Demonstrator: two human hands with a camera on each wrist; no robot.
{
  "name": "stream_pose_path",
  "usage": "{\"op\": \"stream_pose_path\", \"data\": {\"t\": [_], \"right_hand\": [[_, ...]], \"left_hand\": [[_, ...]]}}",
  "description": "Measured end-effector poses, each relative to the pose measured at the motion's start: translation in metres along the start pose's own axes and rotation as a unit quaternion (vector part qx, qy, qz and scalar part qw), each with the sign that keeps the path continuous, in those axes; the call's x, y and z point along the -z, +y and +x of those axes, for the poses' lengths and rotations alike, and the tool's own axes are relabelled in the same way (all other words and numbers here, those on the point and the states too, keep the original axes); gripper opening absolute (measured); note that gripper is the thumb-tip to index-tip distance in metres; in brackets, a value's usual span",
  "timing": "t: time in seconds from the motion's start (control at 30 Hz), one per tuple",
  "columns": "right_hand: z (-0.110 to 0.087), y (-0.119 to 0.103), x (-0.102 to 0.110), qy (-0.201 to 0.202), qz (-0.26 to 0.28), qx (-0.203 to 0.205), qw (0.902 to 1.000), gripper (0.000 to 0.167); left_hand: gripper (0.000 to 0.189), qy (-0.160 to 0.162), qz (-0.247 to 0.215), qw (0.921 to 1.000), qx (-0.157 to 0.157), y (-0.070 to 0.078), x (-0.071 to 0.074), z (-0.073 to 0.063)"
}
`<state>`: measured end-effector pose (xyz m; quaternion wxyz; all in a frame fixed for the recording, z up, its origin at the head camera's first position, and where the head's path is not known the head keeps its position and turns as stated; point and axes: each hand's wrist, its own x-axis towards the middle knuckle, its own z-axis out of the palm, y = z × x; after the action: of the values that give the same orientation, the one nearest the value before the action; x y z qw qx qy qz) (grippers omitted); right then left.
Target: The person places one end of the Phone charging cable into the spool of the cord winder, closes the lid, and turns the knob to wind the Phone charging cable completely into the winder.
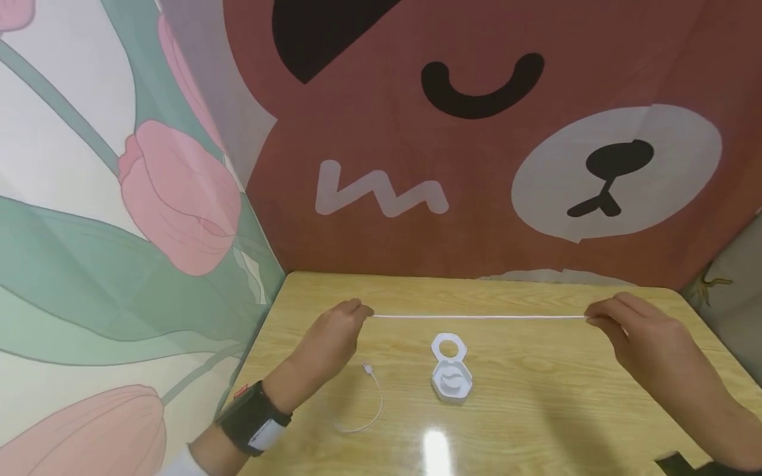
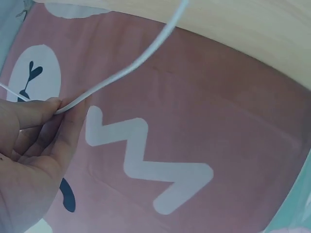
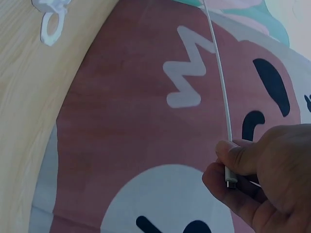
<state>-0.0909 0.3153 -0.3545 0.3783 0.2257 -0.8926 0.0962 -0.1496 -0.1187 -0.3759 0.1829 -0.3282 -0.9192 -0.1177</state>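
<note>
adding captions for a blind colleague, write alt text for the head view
A person's left hand and right hand hold a thin white cable taut over a yellowish wooden table. An open white hexagonal plastic case sits there, before a reddish cartoon bear backdrop.

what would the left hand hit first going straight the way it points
Apart from the white cable the left hand pinches, likely the bear-print cloth behind the table, though depth is unclear.
</note>
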Motion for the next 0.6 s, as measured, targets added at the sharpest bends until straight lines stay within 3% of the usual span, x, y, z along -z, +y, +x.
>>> {"op": "stream_pose_path", "data": {"t": [0.13, 0.3, 0.43, 0.6], "right_hand": [[-0.004, 0.011, 0.006, -0.006, 0.008, -0.027, 0.9996, 0.06], [-0.007, 0.025, 0.012, 0.025, -0.004, -0.031, 0.9992, 0.064], [-0.01, 0.032, 0.015, 0.04, -0.008, -0.033, 0.9986, 0.067], [-0.017, 0.039, 0.02, 0.042, -0.002, -0.064, 0.9971, 0.071]], "left_hand": [[0.036, 0.006, 0.004, 0.9999, 0.015, -0.007, 0.003, -0.005], [0.032, 0.011, -0.001, 0.9992, 0.039, -0.015, 0.01, -0.01], [0.036, 0.019, -0.004, 0.9989, 0.043, -0.019, 0.014, -0.013], [0.041, 0.014, -0.007, 0.9986, 0.05, -0.023, 0.017, -0.018]]}}
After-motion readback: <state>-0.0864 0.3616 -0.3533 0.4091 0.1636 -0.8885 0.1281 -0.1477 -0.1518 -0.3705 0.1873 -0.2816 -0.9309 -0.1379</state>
